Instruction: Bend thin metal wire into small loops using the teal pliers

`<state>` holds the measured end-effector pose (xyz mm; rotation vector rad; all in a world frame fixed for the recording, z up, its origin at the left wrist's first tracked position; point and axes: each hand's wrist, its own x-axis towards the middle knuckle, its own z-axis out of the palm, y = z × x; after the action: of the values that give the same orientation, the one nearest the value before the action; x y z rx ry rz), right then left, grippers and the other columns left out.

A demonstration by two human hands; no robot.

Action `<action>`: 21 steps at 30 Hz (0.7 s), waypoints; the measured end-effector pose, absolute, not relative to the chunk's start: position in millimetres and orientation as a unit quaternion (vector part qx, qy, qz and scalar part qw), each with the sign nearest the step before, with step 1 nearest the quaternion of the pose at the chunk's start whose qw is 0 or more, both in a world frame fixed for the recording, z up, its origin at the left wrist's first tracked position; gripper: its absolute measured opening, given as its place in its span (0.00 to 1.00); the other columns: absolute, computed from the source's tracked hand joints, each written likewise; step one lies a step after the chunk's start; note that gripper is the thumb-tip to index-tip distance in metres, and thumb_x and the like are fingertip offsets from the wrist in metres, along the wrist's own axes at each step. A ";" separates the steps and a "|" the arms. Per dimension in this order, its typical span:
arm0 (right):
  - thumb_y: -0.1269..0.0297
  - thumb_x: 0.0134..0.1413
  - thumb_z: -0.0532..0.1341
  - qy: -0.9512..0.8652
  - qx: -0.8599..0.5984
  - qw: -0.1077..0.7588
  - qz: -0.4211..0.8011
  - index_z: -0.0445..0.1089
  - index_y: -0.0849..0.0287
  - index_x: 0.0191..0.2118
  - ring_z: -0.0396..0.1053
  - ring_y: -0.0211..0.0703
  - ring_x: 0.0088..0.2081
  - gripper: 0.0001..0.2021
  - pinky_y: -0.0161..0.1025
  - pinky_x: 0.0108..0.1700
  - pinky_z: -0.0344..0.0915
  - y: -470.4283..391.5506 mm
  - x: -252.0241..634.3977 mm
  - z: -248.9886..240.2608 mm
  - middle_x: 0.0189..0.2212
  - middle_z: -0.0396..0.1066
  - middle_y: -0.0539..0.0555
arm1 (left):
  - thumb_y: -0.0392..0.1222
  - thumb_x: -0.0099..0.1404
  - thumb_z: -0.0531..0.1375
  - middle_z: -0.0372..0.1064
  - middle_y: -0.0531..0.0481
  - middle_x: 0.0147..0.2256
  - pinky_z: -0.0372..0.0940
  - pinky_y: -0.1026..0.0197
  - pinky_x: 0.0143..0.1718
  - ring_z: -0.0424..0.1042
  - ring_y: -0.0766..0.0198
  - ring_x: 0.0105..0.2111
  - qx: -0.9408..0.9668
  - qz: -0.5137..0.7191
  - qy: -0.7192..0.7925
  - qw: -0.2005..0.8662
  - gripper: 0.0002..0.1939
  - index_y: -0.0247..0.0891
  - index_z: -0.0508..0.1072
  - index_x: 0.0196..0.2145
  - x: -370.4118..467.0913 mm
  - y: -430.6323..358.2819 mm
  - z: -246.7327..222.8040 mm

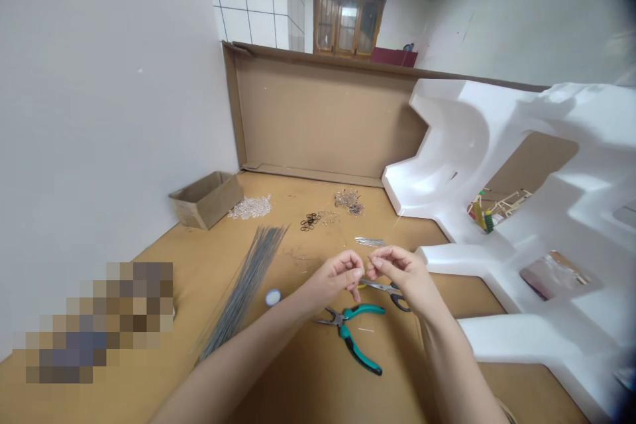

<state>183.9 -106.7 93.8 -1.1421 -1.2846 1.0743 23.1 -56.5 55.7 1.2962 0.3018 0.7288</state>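
Both hands are raised close together over the tan table. The fingertips of my left hand (342, 275) are pinched together, and what they hold is too small to make out. Facing it, my right hand (397, 268) is also pinched on something too tiny to tell. Scissors (382, 287) with dark handles lie beneath and between the hands. Nearer to me, teal-handled pliers (342, 321) rest with their handles spread. A bundle of thin grey wires (248, 285) lies left of my left hand, with a small round white-and-blue item (273, 297) beside it.
Beyond the hands lie short silver rods (370, 241), black rings (310, 220), a pile of small metal pieces (350, 201) and clear pieces (251, 207) by a cardboard box (206, 201). White foam packaging (452, 146) stands at the right. A cardboard panel (322, 119) borders the back.
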 end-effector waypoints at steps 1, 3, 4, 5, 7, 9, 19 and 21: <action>0.60 0.46 0.63 -0.537 -0.478 0.528 0.452 0.71 0.59 0.30 0.69 0.38 0.27 0.08 0.38 0.34 0.66 -106.8 184.4 94.2 0.22 0.72 0.50 | 0.47 0.59 0.56 0.54 0.58 0.21 0.63 0.64 0.27 0.62 0.72 0.20 0.587 0.341 0.133 0.722 0.11 0.35 0.61 0.30 24.4 -57.1 54.4; 0.60 0.46 0.63 -0.532 -0.476 0.533 0.454 0.71 0.59 0.31 0.70 0.38 0.27 0.08 0.38 0.35 0.66 -106.3 185.0 93.6 0.22 0.72 0.50 | 0.47 0.61 0.54 0.54 0.58 0.22 0.63 0.64 0.28 0.62 0.72 0.21 0.589 0.367 0.134 0.707 0.11 0.36 0.60 0.31 26.9 -57.5 50.8; 0.60 0.46 0.63 -0.530 -0.477 0.534 0.454 0.71 0.59 0.31 0.70 0.39 0.27 0.08 0.38 0.35 0.66 -105.8 185.2 92.9 0.23 0.73 0.51 | 0.47 0.61 0.54 0.54 0.58 0.22 0.62 0.64 0.28 0.63 0.72 0.21 0.592 0.378 0.138 0.698 0.11 0.36 0.60 0.31 28.0 -57.3 48.9; 0.60 0.46 0.63 -0.529 -0.478 0.534 0.454 0.71 0.59 0.31 0.70 0.39 0.27 0.08 0.38 0.35 0.66 -105.4 185.3 92.2 0.23 0.73 0.51 | 0.47 0.61 0.53 0.54 0.58 0.23 0.62 0.64 0.29 0.63 0.72 0.21 0.596 0.383 0.144 0.691 0.11 0.36 0.59 0.32 28.9 -57.0 47.3; 0.59 0.46 0.63 -0.527 -0.481 0.532 0.455 0.72 0.58 0.34 0.70 0.39 0.28 0.10 0.39 0.35 0.67 -104.7 185.3 91.2 0.23 0.73 0.50 | 0.47 0.61 0.53 0.55 0.57 0.24 0.61 0.65 0.28 0.63 0.73 0.21 0.601 0.383 0.158 0.684 0.11 0.36 0.59 0.32 29.8 -56.0 45.7; 0.59 0.45 0.63 -0.526 -0.490 0.527 0.453 0.72 0.59 0.37 0.71 0.40 0.28 0.12 0.40 0.36 0.67 -104.5 184.9 91.1 0.24 0.73 0.51 | 0.48 0.61 0.54 0.55 0.58 0.23 0.62 0.65 0.28 0.62 0.73 0.21 0.600 0.376 0.167 0.686 0.11 0.36 0.60 0.32 29.3 -55.3 47.2; 0.60 0.46 0.63 -0.486 -0.476 0.590 0.435 0.72 0.60 0.32 0.72 0.40 0.28 0.09 0.38 0.35 0.69 -100.2 184.6 89.0 0.26 0.73 0.52 | 0.45 0.57 0.58 0.62 0.54 0.24 0.60 0.64 0.29 0.63 0.72 0.22 0.550 0.383 0.197 0.716 0.13 0.35 0.66 0.37 24.1 -56.8 61.7; 0.61 0.45 0.64 -0.459 -0.466 0.614 0.442 0.72 0.60 0.33 0.71 0.39 0.27 0.09 0.37 0.34 0.70 -98.6 185.0 87.2 0.26 0.73 0.52 | 0.43 0.56 0.60 0.65 0.52 0.27 0.60 0.65 0.29 0.63 0.72 0.24 0.499 0.390 0.177 0.754 0.13 0.35 0.66 0.38 24.5 -57.2 62.7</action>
<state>185.0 -98.6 87.2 -1.0733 -1.0583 1.0193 24.5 -57.2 62.7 1.0883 0.3857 0.8513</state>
